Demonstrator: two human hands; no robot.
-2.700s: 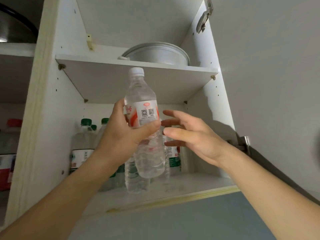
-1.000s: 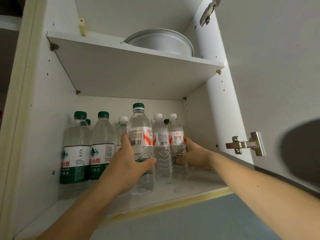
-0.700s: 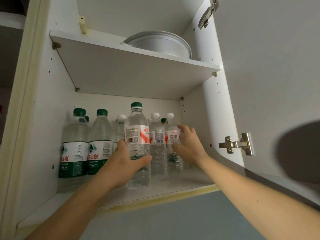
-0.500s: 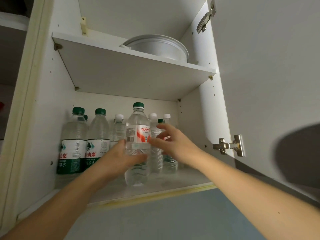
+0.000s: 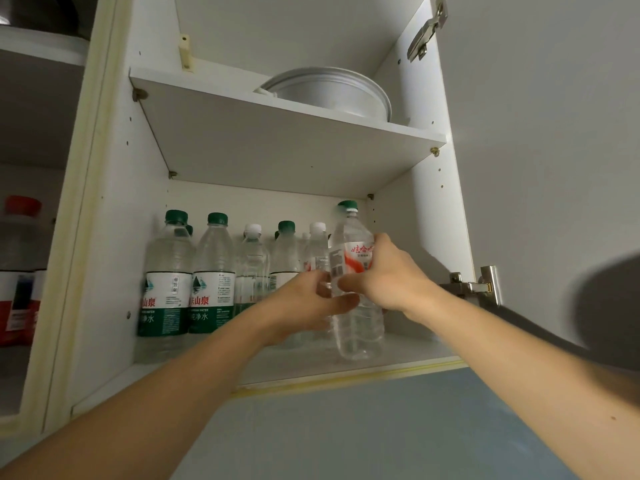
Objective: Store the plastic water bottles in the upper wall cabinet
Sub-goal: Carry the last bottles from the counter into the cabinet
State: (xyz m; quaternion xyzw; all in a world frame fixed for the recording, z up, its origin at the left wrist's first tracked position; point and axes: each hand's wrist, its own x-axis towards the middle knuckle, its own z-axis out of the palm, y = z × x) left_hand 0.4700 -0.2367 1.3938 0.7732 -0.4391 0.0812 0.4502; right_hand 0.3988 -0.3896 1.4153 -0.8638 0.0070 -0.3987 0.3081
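Observation:
A clear water bottle with a green cap and a red-and-white label stands at the right front of the lower shelf in the open wall cabinet. My right hand grips it around the label. My left hand holds its left side, thumb across the front. Behind and to the left stand several more bottles: two green-labelled ones at the far left, then white-capped and green-capped ones, partly hidden by my hands.
A round metal pot sits on the upper shelf. The open cabinet door hangs at the right on its hinge. A red-capped container stands in the neighbouring compartment at the left.
The green-capped bottle has shifted from the middle of the shelf to the right front. My right hand came off the white-capped bottles and took hold of it; my left hand followed.

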